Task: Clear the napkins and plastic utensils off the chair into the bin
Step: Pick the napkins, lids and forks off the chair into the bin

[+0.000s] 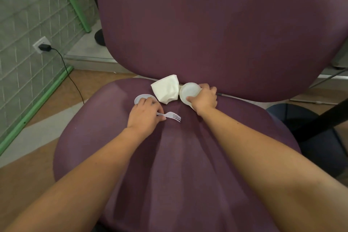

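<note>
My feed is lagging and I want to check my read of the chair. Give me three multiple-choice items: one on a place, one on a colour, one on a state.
1. Where does the folded napkin lie?
A. On the floor
B. At the back of the seat, between the two hands
C. On the front edge of the seat

2. What colour is the chair?
A. Dark purple
B. Green
C. Grey

3. What is the left hand doing?
A. Hanging idle
B. Pressing flat on the backrest
C. Gripping a white plastic fork

Answers:
1 B, the napkin sits by the backrest, with the right hand and its round plastic lid just beside it.
2 A, seat and backrest are both dark purple.
3 C, the fingers curl round the fork's handle and the tines stick out.
</note>
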A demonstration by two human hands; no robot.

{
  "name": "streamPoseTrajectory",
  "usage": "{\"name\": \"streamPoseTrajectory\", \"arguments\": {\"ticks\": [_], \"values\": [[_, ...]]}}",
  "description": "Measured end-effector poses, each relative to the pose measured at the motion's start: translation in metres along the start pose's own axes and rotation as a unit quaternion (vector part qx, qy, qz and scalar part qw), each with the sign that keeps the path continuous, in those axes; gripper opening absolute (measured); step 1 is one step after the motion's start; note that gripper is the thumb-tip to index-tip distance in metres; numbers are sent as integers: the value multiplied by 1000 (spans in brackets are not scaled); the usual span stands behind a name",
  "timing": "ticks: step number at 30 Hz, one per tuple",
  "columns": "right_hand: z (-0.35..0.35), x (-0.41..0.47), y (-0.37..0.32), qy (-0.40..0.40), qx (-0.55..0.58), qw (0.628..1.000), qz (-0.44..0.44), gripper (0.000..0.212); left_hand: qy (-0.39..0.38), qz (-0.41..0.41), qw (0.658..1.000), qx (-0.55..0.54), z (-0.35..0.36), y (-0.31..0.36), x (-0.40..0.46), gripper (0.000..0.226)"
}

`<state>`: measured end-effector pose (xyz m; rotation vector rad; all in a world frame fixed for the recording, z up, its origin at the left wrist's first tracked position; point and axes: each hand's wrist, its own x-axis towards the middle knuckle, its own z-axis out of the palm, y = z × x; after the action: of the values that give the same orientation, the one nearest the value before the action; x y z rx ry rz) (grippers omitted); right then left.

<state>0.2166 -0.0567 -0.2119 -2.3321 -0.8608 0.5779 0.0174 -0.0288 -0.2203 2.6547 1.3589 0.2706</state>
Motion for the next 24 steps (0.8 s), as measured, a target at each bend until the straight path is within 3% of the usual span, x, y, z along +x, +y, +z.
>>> {"name": "streamPoseTrajectory", "arguments": {"ticks": [5,8,15,19,24], "values": [[-10,-30,24,-17,96,995,-9,29,-31,-5,999,-27,-9,19,-17,22],[-23,-57,39,-7,140,990,-6,20,-26,-9,999,-40,-14,33,-26,23],[-83,-120,91,57,229,971,42,15,-61,-82,965,-240,-31,104,-50,21],[-120,-154,126,102,272,955,67,14,-68,-57,950,-300,-32,162,-64,17],[-180,-197,180,187,315,925,103,15,-141,-1,917,-372,-19,257,-83,9]]}}
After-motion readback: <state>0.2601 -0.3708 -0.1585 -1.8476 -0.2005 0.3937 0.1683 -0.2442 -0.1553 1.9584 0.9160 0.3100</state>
